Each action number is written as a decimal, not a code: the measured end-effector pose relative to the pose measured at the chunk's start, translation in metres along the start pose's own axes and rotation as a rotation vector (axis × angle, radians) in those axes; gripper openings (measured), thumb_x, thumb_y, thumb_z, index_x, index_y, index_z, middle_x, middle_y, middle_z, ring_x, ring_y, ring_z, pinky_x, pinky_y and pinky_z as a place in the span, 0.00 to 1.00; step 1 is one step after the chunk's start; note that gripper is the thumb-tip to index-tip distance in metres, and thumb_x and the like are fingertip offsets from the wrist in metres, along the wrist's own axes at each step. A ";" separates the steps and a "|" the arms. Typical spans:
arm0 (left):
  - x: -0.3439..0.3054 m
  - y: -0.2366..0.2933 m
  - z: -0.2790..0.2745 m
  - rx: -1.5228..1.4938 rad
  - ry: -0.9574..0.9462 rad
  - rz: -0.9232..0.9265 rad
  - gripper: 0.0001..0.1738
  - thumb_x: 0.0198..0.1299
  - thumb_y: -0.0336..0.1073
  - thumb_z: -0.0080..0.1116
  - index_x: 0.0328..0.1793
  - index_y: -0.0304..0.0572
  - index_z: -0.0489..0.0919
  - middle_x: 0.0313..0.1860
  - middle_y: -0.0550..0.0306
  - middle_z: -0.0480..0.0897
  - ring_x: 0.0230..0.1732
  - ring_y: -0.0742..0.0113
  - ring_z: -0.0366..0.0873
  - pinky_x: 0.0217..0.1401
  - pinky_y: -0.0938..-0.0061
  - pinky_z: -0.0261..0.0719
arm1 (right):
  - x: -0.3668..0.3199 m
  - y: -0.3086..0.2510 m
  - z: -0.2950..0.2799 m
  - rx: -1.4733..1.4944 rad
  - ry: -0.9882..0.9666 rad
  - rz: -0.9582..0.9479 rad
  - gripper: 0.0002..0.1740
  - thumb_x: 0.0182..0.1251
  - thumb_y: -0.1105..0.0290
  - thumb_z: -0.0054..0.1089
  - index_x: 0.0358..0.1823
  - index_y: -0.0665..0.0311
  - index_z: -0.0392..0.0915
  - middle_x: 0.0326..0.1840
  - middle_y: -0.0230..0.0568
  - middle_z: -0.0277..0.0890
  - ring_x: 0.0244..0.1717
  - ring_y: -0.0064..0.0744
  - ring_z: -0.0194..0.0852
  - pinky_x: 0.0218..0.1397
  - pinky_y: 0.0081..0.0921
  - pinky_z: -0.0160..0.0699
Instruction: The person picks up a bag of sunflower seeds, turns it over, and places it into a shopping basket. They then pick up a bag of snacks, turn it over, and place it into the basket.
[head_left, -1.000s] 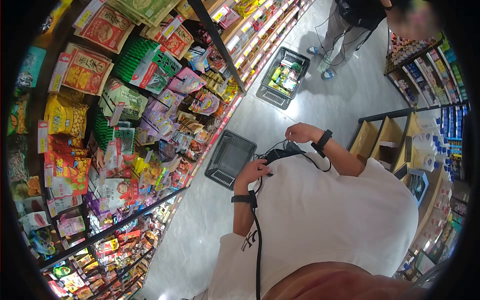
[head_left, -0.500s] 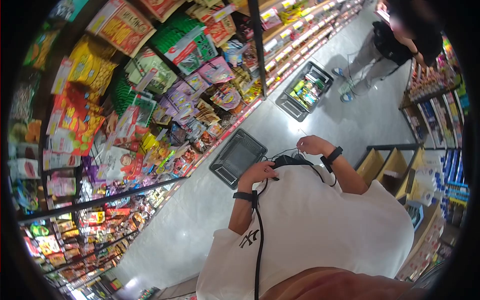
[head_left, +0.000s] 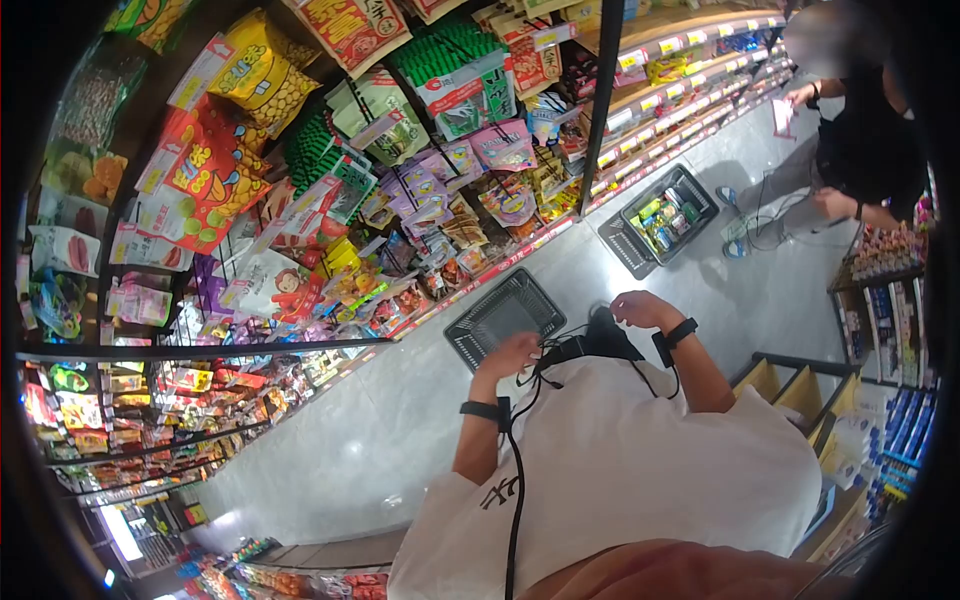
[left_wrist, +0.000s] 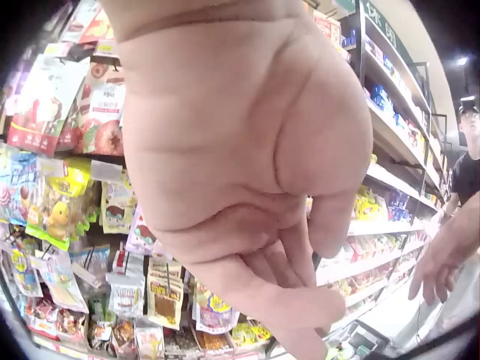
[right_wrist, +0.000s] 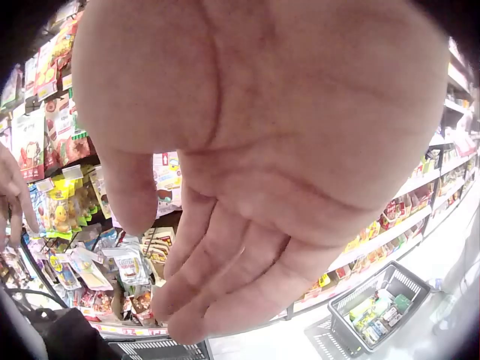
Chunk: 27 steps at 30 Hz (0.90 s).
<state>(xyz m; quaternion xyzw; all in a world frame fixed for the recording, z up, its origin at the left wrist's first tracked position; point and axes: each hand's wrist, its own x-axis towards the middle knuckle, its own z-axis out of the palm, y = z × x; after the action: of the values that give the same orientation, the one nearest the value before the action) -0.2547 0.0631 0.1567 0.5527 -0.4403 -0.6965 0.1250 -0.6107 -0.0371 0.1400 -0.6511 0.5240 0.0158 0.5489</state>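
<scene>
Aisle observation: both hands slack, black basket below the left

Surroundings, left to right. A red snack bag (head_left: 205, 170) and a yellow snack bag (head_left: 262, 75) hang on the display; green packets (head_left: 460, 85) hang farther along, short of a black post (head_left: 601, 100). The near black basket (head_left: 510, 306) sits on the floor against the shelf edge (head_left: 505, 264), between the left hand and the goods. A second basket (head_left: 690, 190), holding assorted packages, stands farther up the aisle. Beyond it, another person (head_left: 850, 140) occupies the passage.

Hands. Left hand (head_left: 512, 355): fingers loosely bent, nothing held; in the head view it overlaps the near black basket's lower corner. Cables (head_left: 548, 380) run close by; contact cannot be told. Right hand (head_left: 643, 310): relaxed, fingers slightly bent, palm bare, well apart from the left. Both wrists wear black bands.

Room. Shop aisle; grey, glossy floor (head_left: 310, 470) with bright reflections. Right side: wooden bins (head_left: 785, 395), then blue packages (head_left: 905, 425).
</scene>
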 end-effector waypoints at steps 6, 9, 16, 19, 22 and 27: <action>0.017 0.073 -0.077 0.137 0.420 0.357 0.22 0.72 0.36 0.55 0.70 0.43 0.77 0.51 0.57 0.85 0.47 0.68 0.83 0.46 0.72 0.82 | 0.044 0.011 -0.021 0.136 0.000 -0.059 0.16 0.74 0.59 0.55 0.46 0.65 0.84 0.37 0.38 0.87 0.35 0.30 0.85 0.42 0.28 0.84; 0.040 0.116 -0.117 0.199 0.519 0.501 0.26 0.71 0.35 0.57 0.75 0.43 0.73 0.57 0.57 0.83 0.51 0.68 0.81 0.51 0.71 0.81 | 0.067 0.011 -0.045 0.171 -0.005 -0.038 0.15 0.74 0.67 0.53 0.54 0.66 0.82 0.42 0.41 0.87 0.38 0.31 0.86 0.44 0.28 0.86; 0.116 0.224 -0.187 0.338 0.795 0.726 0.36 0.67 0.33 0.61 0.80 0.38 0.64 0.70 0.45 0.74 0.60 0.59 0.78 0.63 0.64 0.78 | 0.118 0.011 -0.139 0.178 0.091 -0.033 0.20 0.75 0.63 0.54 0.59 0.69 0.81 0.43 0.44 0.89 0.39 0.33 0.87 0.46 0.30 0.85; 0.142 0.281 -0.211 0.472 0.940 0.833 0.41 0.64 0.34 0.63 0.83 0.40 0.60 0.77 0.38 0.64 0.72 0.44 0.68 0.72 0.53 0.71 | 0.126 -0.003 -0.178 0.167 0.155 -0.042 0.20 0.73 0.63 0.56 0.56 0.70 0.82 0.42 0.45 0.88 0.39 0.34 0.87 0.46 0.33 0.85; 0.162 0.332 -0.226 0.464 1.050 0.837 0.44 0.62 0.37 0.66 0.83 0.44 0.60 0.80 0.36 0.57 0.77 0.36 0.61 0.74 0.48 0.68 | 0.131 -0.014 -0.212 0.087 0.215 -0.104 0.21 0.69 0.63 0.57 0.56 0.70 0.82 0.42 0.47 0.88 0.41 0.34 0.87 0.47 0.33 0.84; 0.196 0.364 -0.260 0.810 1.246 0.709 0.43 0.59 0.43 0.70 0.80 0.48 0.64 0.81 0.36 0.57 0.78 0.31 0.57 0.74 0.44 0.66 | 0.156 0.005 -0.233 0.101 0.212 -0.109 0.22 0.68 0.61 0.56 0.56 0.68 0.83 0.42 0.44 0.89 0.35 0.34 0.88 0.43 0.33 0.86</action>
<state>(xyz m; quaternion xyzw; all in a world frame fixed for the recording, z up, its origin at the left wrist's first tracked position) -0.2099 -0.4011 0.3010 0.6681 -0.6558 0.0314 0.3501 -0.6727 -0.3106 0.1357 -0.6482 0.5430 -0.1095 0.5225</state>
